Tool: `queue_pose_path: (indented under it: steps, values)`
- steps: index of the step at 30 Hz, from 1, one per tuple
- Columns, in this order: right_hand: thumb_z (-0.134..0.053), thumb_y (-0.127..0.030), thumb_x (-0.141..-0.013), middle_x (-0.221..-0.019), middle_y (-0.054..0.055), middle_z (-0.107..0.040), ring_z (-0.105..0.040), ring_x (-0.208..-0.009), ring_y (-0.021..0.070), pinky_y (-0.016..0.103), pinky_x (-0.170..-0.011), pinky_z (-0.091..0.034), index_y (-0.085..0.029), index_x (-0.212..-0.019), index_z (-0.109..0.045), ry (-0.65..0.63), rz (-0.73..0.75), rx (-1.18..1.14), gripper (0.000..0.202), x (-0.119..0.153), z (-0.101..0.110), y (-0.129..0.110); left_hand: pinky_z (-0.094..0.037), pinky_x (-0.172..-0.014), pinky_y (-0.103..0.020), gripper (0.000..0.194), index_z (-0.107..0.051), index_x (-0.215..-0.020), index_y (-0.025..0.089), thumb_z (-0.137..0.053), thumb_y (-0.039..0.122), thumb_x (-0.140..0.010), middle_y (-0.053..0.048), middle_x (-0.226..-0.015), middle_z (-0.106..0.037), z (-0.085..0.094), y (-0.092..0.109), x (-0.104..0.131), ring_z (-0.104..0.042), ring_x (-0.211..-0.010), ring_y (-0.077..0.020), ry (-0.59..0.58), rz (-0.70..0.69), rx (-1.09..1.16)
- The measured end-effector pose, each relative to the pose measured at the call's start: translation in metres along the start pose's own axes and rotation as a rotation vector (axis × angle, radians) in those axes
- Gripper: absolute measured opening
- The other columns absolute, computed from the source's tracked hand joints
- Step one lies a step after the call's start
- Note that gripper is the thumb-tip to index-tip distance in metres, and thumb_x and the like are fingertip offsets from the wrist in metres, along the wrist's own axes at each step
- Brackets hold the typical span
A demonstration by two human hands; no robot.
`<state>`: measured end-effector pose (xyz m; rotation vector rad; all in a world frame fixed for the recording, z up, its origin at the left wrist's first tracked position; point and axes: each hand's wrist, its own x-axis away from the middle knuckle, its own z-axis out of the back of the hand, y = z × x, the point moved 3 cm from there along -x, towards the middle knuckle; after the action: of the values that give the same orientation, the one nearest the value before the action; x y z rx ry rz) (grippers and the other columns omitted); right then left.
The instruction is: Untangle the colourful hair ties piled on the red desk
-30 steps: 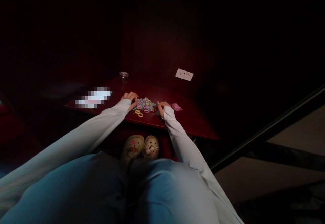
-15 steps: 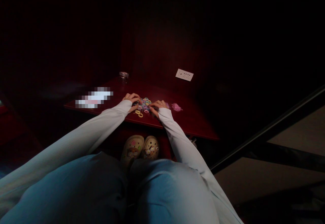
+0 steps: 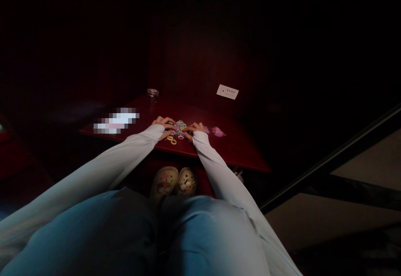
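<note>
Our L hand is at the L side of the pile of little color rings, & our R hand is at the R side. Both hands' fingers are bent & touch the pile; we can't tell if they pinch any rings. The pile is on the red desk, w/ yellow rings at its near side. A pink bunch is R of our R hand. A clear jar is farther back.
</note>
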<state>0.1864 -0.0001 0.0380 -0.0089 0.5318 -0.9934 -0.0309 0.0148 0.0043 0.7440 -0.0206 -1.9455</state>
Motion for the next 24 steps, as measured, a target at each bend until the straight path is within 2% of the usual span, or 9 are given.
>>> queue_pose_path:
  steps: [5,11,24]
  values:
    - [-0.07,-0.037,-0.094,-0.106,0.005,-0.067,-0.048,-0.103,0.0225,0.033,-0.087,-0.041,-0.029,-0.108,-0.081,0.008,0.008,-0.002,0.019,-0.001,-0.001,0.0,-0.042,-0.095,-0.047,0.024,-0.082,-0.105,0.038,-0.068,0.036,-0.086,0.0,-0.13,-0.066,-0.001,-0.002,-0.001,-0.046,-0.11,-0.0295,0.023,0.037,0.01]
    - [-0.068,-0.038,-0.095,-0.11,0.005,-0.065,-0.045,-0.105,0.0235,0.033,-0.086,-0.04,-0.033,-0.12,-0.077,-0.003,0.043,0.001,0.027,-0.001,-0.002,0.0,-0.04,-0.098,-0.047,0.021,-0.081,-0.101,0.035,-0.07,0.036,-0.084,-0.001,-0.128,-0.067,0.0,-0.004,-0.002,-0.046,-0.109,-0.0287,0.031,0.037,0.037]
    - [-0.071,-0.031,-0.092,-0.108,0.004,-0.066,-0.046,-0.104,0.0228,0.033,-0.088,-0.04,-0.028,-0.098,-0.08,0.025,0.062,-0.045,0.011,-0.005,-0.007,0.003,-0.039,-0.096,-0.046,0.015,-0.078,-0.095,0.028,-0.07,0.031,-0.082,-0.002,-0.125,-0.068,0.009,0.006,0.002,-0.048,-0.108,-0.0282,0.075,0.083,0.053]
